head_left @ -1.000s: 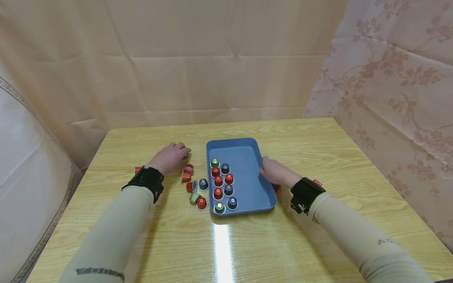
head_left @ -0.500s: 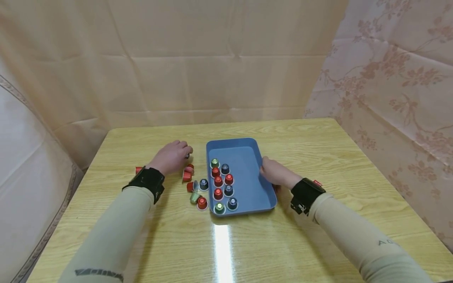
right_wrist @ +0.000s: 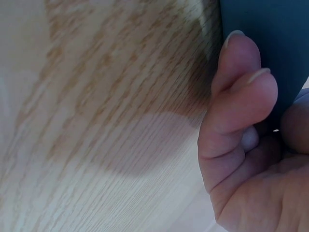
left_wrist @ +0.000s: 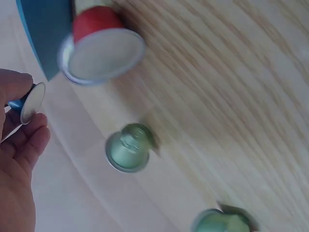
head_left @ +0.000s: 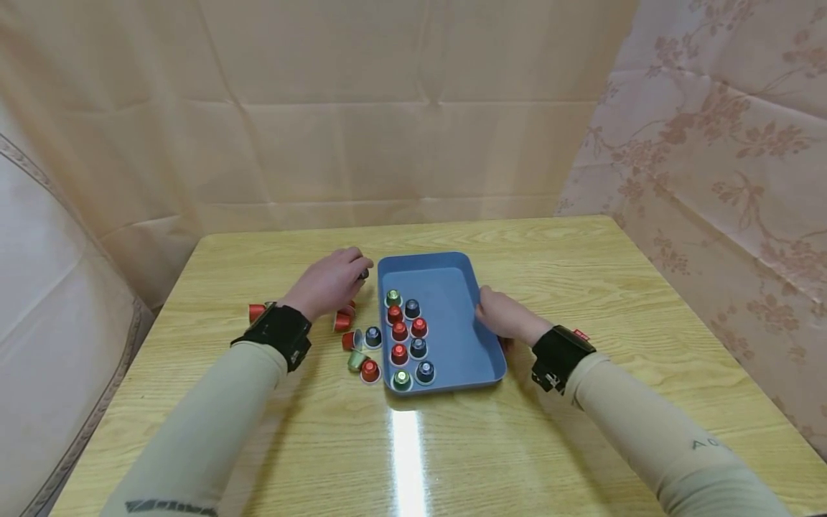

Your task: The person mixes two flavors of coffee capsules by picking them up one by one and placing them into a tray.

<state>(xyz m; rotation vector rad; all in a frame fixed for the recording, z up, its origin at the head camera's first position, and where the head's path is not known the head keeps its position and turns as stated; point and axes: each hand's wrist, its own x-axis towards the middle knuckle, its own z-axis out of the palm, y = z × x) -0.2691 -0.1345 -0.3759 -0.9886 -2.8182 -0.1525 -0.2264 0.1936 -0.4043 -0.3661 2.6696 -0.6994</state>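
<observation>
Blue, likely light and dentable, the capsule point(left_wrist: 33, 103) just beside the tray point(head_left: 452, 345) suits rim-holding: left grip point(head_left: 328, 283) pinches it, right grip point(head_left: 505, 314) holds the tray.

Dark letters point(head_left: 706, 442) stand on the right sleeve point(head_left: 665, 409): the first reads as A, the next is rounded, O or D, which one cannot be told. A dark strip of print point(head_left: 171, 508) on the left sleeve point(head_left: 194, 431) is unreadable. The small red tag point(head_left: 581, 334) at the right wristband point(head_left: 561, 356) is too small to read.
</observation>
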